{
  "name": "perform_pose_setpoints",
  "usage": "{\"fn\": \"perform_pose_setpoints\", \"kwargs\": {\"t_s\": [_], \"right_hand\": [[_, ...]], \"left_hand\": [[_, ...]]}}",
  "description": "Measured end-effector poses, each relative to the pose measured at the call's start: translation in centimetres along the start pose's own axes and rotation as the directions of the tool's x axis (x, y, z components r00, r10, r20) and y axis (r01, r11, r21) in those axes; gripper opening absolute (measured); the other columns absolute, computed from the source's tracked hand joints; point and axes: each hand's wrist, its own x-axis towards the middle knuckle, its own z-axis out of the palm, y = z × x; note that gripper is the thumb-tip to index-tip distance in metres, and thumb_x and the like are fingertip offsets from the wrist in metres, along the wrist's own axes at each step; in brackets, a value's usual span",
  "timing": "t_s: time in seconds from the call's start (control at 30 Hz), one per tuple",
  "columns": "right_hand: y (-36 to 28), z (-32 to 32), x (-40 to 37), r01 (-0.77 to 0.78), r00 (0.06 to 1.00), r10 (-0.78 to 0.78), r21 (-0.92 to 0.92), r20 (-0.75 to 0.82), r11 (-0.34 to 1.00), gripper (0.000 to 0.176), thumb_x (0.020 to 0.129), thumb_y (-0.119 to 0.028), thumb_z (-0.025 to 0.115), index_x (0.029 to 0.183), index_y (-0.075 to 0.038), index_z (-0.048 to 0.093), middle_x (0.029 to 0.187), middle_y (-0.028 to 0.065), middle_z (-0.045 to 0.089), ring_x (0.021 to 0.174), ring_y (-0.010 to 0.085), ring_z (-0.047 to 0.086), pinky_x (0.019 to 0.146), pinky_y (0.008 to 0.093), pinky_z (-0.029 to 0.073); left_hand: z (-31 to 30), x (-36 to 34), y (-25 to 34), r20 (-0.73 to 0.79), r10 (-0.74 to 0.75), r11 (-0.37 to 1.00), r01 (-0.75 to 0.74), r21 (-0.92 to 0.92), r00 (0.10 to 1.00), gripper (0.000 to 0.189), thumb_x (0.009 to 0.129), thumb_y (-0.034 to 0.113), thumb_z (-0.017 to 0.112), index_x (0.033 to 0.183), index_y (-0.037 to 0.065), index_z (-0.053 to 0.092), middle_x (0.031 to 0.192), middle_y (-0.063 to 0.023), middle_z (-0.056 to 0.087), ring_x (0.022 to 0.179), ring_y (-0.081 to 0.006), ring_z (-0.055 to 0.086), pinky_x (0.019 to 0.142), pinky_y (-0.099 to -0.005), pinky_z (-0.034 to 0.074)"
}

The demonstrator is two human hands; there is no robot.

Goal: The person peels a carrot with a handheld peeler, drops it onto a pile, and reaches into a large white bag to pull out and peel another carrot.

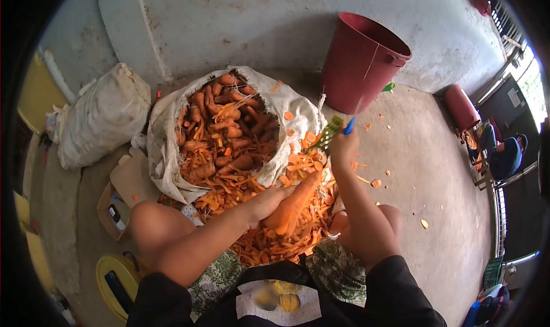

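Observation:
My left hand [269,204] is closed around the thick end of a large peeled carrot [297,201], which points up and to the right. My right hand [344,146] grips a small tool with a blue handle [349,125]; its working end is not clear to see. A green perforated piece [327,134] shows just left of that hand. Below both hands lies a heap of carrot peelings [281,249] with cut round ends among them. Beyond it, an opened white woven sack [163,135] holds many unpeeled carrots [229,133].
A tall dark red bin [361,63] stands against the wall, behind my right hand. A stuffed white sack [106,118] leans at the left, near a cardboard box [134,181] and a yellow container [109,264]. Another person [507,155] sits at far right.

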Motion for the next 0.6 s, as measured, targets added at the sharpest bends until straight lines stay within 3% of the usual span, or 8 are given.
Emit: {"fn": "perform_pose_setpoints", "kwargs": {"t_s": [0.1, 0.13, 0.23, 0.27, 0.3, 0.47, 0.57, 0.6], "right_hand": [[-1.1, -1.3, 1.1, -0.140, 0.990, 0.135, 0.257, 0.038, 0.956, 0.027, 0.087, -0.021, 0.048, 0.073, 0.001, 0.052, 0.055, 0.0036, 0.049, 0.046, 0.0103, 0.040, 0.045, 0.0301, 0.033], [-2.8, -1.6, -0.1, -0.205, 0.979, 0.176, 0.428, 0.105, 0.880, 0.027, 0.087, -0.021, 0.047, 0.068, -0.002, 0.050, 0.053, 0.0007, 0.046, 0.045, 0.0079, 0.037, 0.042, 0.0270, 0.030], [-7.0, -2.8, -5.9, -0.200, 0.944, 0.028, 0.505, 0.328, 0.840, 0.025, 0.087, -0.020, 0.047, 0.065, -0.008, 0.046, 0.052, -0.0040, 0.040, 0.044, 0.0045, 0.033, 0.041, 0.0220, 0.026], [-6.1, -2.7, -7.3, -0.099, 0.927, -0.060, 0.394, 0.371, 0.914, 0.020, 0.087, -0.019, 0.047, 0.075, -0.003, 0.046, 0.057, 0.0021, 0.047, 0.048, 0.0091, 0.041, 0.044, 0.0262, 0.034], [-7.7, -3.5, -9.0, -0.194, 0.886, -0.009, 0.390, 0.463, 0.900, 0.021, 0.087, -0.020, 0.048, 0.074, -0.003, 0.045, 0.057, 0.0055, 0.048, 0.048, 0.0130, 0.042, 0.045, 0.0292, 0.035], [-4.4, -1.2, -7.4, 0.080, 0.954, -0.111, 0.121, 0.279, 0.989, 0.023, 0.086, -0.022, 0.048, 0.079, -0.001, 0.051, 0.057, 0.0125, 0.050, 0.049, 0.0200, 0.045, 0.049, 0.0342, 0.037], [-1.4, -0.7, -0.6, -0.171, 0.979, 0.160, 0.088, 0.124, 0.981, 0.024, 0.086, -0.022, 0.047, 0.082, 0.001, 0.054, 0.061, 0.0133, 0.053, 0.050, 0.0191, 0.049, 0.049, 0.0333, 0.038], [-1.5, -1.3, 0.6, -0.147, 0.989, 0.147, 0.135, 0.013, 0.980, 0.026, 0.086, -0.021, 0.049, 0.075, 0.003, 0.052, 0.053, 0.0037, 0.050, 0.044, 0.0118, 0.043, 0.042, 0.0296, 0.033]], "left_hand": [[-0.9, 0.0, 0.4, 0.030, 0.011, 1.000, -0.011, 0.021, 0.999, 0.043, 0.089, 0.037, 0.037, 0.109, -0.001, 0.045, 0.088, -0.0118, 0.057, 0.071, -0.0209, 0.061, 0.062, -0.0338, 0.053], [-1.6, 0.4, 0.4, 0.064, 0.002, 0.992, 0.006, -0.124, 0.998, 0.043, 0.089, 0.036, 0.038, 0.108, -0.001, 0.045, 0.089, -0.0124, 0.056, 0.071, -0.0208, 0.061, 0.062, -0.0339, 0.053], [-2.7, 1.8, -0.2, 0.082, 0.055, 0.950, -0.027, -0.312, 0.995, 0.040, 0.089, 0.036, 0.038, 0.106, 0.002, 0.047, 0.091, -0.0115, 0.057, 0.074, -0.0211, 0.061, 0.063, -0.0336, 0.054], [-3.5, 2.8, -0.7, 0.067, 0.061, 0.930, -0.032, -0.367, 0.996, 0.038, 0.089, 0.036, 0.037, 0.105, 0.003, 0.047, 0.089, -0.0100, 0.057, 0.073, -0.0204, 0.061, 0.062, -0.0331, 0.054], [-3.9, 3.3, -0.9, 0.051, 0.065, 0.907, -0.038, -0.420, 0.997, 0.037, 0.088, 0.036, 0.037, 0.104, 0.004, 0.047, 0.087, -0.0084, 0.058, 0.073, -0.0197, 0.061, 0.061, -0.0326, 0.055], [-1.7, 1.8, -0.2, 0.013, 0.115, 0.990, -0.113, -0.082, 0.993, 0.032, 0.091, 0.031, 0.034, 0.101, 0.005, 0.049, 0.082, -0.0062, 0.059, 0.068, -0.0145, 0.059, 0.062, -0.0275, 0.050], [-0.7, 0.8, -0.1, 0.145, 0.069, 0.997, -0.063, -0.046, 0.987, 0.035, 0.090, 0.035, 0.035, 0.102, 0.004, 0.048, 0.082, -0.0058, 0.059, 0.071, -0.0154, 0.059, 0.064, -0.0288, 0.050], [-0.4, 0.7, 0.1, 0.148, 0.085, 0.995, -0.077, -0.055, 0.985, 0.037, 0.090, 0.037, 0.036, 0.102, 0.004, 0.048, 0.081, -0.0064, 0.059, 0.072, -0.0162, 0.059, 0.065, -0.0299, 0.050]]}}
